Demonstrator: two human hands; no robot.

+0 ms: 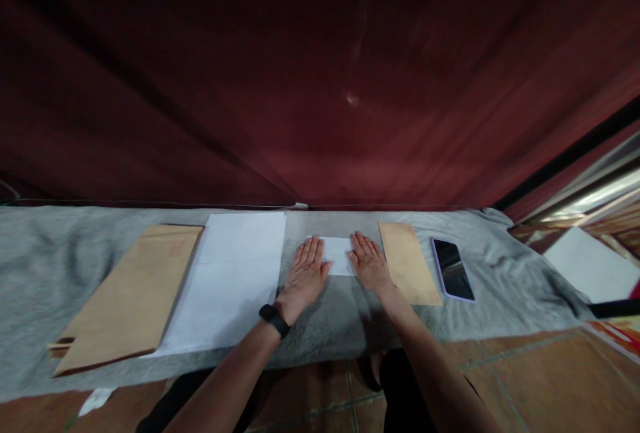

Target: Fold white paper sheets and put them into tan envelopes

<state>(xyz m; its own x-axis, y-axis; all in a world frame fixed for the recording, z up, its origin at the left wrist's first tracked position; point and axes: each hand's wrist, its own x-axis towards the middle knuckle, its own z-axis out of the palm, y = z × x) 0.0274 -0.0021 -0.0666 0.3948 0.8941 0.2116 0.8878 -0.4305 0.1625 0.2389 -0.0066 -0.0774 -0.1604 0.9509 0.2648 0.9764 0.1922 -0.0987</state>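
Note:
A small folded white paper [338, 254] lies on a grey cloth [60, 253]. My left hand [306, 274] rests flat on the paper's left edge, fingers stretched out. My right hand [369, 261] lies flat on its right edge, fingers also straight. A black band sits on my left wrist. Neither hand holds anything.
A stack of white sheets [230, 279] lies left of my hands, with large brown envelopes [133, 293] beyond it. A narrow brown envelope [409, 261] and a dark phone [453, 269] lie to the right. A dark red curtain [320, 86] hangs behind. Tiled floor shows below.

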